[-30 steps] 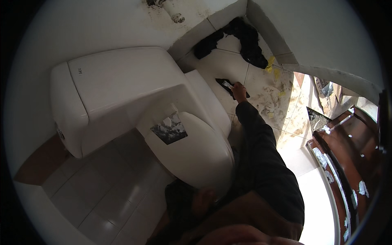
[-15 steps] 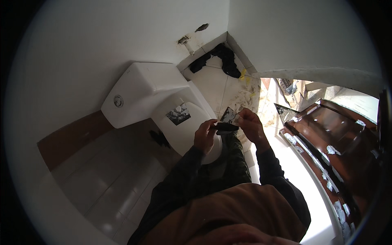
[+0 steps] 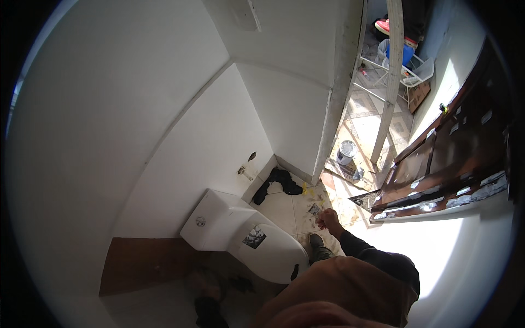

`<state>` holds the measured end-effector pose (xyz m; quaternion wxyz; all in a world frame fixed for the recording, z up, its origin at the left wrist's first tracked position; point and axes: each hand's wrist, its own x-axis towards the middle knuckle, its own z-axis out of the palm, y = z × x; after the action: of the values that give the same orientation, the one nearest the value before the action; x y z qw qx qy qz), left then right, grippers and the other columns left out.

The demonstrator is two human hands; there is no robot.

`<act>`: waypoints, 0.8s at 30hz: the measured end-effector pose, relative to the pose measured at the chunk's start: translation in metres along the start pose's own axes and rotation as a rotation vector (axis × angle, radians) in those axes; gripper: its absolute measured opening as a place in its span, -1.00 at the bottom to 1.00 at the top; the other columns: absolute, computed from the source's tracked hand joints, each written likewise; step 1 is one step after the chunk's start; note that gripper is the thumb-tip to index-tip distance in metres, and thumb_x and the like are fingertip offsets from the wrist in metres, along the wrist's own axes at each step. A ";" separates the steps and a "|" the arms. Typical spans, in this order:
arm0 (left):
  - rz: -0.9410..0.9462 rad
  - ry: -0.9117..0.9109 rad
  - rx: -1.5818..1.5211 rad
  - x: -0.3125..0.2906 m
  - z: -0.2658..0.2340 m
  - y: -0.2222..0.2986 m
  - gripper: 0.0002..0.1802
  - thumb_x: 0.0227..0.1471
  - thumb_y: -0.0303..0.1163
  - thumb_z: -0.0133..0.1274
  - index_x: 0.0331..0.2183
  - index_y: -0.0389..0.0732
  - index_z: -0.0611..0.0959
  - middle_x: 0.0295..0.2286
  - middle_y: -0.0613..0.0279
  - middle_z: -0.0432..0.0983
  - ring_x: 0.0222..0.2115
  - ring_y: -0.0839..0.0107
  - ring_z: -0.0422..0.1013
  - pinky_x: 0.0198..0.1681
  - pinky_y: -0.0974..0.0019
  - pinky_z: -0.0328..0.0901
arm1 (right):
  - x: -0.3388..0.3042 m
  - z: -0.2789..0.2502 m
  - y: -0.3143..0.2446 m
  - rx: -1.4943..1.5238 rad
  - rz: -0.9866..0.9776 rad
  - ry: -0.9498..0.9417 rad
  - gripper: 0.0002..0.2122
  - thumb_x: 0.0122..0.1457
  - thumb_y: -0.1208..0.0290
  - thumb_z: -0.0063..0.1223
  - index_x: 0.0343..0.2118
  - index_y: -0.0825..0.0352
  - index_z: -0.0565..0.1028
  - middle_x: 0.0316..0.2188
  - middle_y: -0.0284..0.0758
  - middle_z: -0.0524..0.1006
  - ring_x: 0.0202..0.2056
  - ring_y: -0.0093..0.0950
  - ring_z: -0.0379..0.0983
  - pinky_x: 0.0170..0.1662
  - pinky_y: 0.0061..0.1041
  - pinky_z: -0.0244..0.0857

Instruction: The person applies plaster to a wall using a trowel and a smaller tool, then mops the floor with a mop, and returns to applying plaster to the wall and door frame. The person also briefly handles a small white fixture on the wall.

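My right hand (image 3: 329, 220) is raised over the tiled floor to the right of the toilet (image 3: 216, 218). Its fingers are curled closed, and whatever they hold is too small to make out. To the left of the toilet, my left hand (image 3: 205, 283) reaches low in shadow, smeared so that its fingers cannot be read. On the closed lid lies a dark-and-white speckled square (image 3: 254, 236). A narrow black piece (image 3: 295, 271) rests near the lid's front edge. Another speckled square (image 3: 314, 209) is on the floor near my right hand.
Black cloth (image 3: 280, 183) lies in the corner. A dark item (image 3: 240, 283) sits on the shaded floor. Through the doorway are an open can (image 3: 346, 152), a wooden ladder (image 3: 389, 93), a white crate (image 3: 424, 72) and a person's red shoe (image 3: 383, 26). A brown door (image 3: 454, 147) carries white patches.
My hands were together around a dark flat piece; now they are apart, the left lowered to the left of the toilet. A black piece now shows on the lid's front. The view has swung upward.
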<state>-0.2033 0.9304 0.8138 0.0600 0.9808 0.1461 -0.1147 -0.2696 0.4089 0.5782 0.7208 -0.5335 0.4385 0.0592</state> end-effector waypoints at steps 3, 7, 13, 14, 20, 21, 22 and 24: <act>-0.110 0.436 -0.579 -0.013 -0.041 -0.082 -0.35 0.09 0.10 -0.04 -0.11 -0.35 0.52 -0.22 0.03 0.51 -0.28 0.20 0.42 -0.18 0.12 0.31 | -0.034 -0.010 -0.001 -0.025 -0.093 0.071 -0.89 0.16 0.46 -0.06 -0.38 0.39 0.33 -0.63 -0.19 0.48 -0.72 -0.43 0.43 -0.73 -0.43 0.28; -0.365 0.998 -0.844 -0.040 -0.084 -0.165 -0.26 0.15 0.15 -0.16 0.05 -0.34 0.37 -0.10 0.01 0.41 -0.13 0.29 0.34 -0.12 0.18 0.29 | -0.086 -0.001 0.009 -0.073 -0.129 0.131 -0.88 0.16 0.43 -0.06 -0.39 0.37 0.32 -0.65 -0.22 0.46 -0.72 -0.45 0.40 -0.72 -0.45 0.26; -0.325 0.478 -0.533 -0.007 -0.009 -0.197 -0.33 0.15 0.06 -0.14 0.04 -0.33 0.39 -0.16 0.04 0.42 -0.19 0.31 0.35 -0.17 0.20 0.30 | -0.139 0.030 0.008 0.070 -0.283 0.076 -0.88 0.17 0.41 -0.05 -0.37 0.35 0.33 -0.62 -0.22 0.46 -0.71 -0.46 0.38 -0.70 -0.45 0.27; -0.313 0.518 -0.616 -0.002 -0.007 -0.205 -0.34 0.15 0.05 -0.13 0.04 -0.33 0.39 -0.17 0.05 0.42 -0.20 0.31 0.35 -0.18 0.21 0.31 | -0.148 0.033 0.009 0.044 -0.259 0.138 -0.88 0.17 0.42 -0.05 -0.36 0.35 0.32 -0.61 -0.22 0.46 -0.69 -0.47 0.39 -0.69 -0.45 0.27; -0.193 0.565 -0.945 0.015 -0.045 -0.203 -0.41 0.15 -0.04 -0.11 0.03 -0.32 0.41 -0.23 0.08 0.44 -0.27 0.33 0.37 -0.24 0.23 0.31 | -0.168 0.046 0.010 0.036 -0.344 0.185 -0.83 0.18 0.39 -0.02 -0.31 0.39 0.35 -0.60 -0.21 0.50 -0.68 -0.46 0.44 -0.68 -0.46 0.30; -0.155 0.537 -0.996 0.021 -0.045 -0.186 -0.42 0.15 -0.05 -0.11 0.03 -0.32 0.41 -0.24 0.09 0.44 -0.28 0.34 0.37 -0.25 0.24 0.32 | -0.166 0.045 0.008 0.011 -0.357 0.214 -0.84 0.20 0.38 -0.08 -0.30 0.39 0.34 -0.60 -0.22 0.49 -0.68 -0.47 0.43 -0.68 -0.47 0.29; -0.125 0.502 -1.040 0.026 -0.045 -0.170 -0.43 0.15 -0.07 -0.10 0.03 -0.32 0.42 -0.25 0.09 0.44 -0.29 0.34 0.37 -0.26 0.24 0.32 | -0.163 0.043 0.007 0.011 -0.370 0.228 -0.84 0.21 0.38 -0.13 -0.28 0.38 0.33 -0.60 -0.22 0.48 -0.68 -0.47 0.42 -0.68 -0.48 0.28; -0.073 0.421 -1.141 0.036 -0.039 -0.138 -0.45 0.15 -0.10 -0.09 0.02 -0.31 0.42 -0.27 0.10 0.45 -0.31 0.35 0.38 -0.27 0.25 0.32 | -0.156 0.032 0.006 0.015 -0.367 0.252 -0.84 0.23 0.37 -0.19 -0.26 0.36 0.32 -0.60 -0.23 0.47 -0.67 -0.48 0.41 -0.68 -0.48 0.27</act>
<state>-0.2030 1.0778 0.8312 0.5418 0.7899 0.2270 0.1760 -0.3491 0.4973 0.6841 0.6628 -0.6023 0.4213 -0.1432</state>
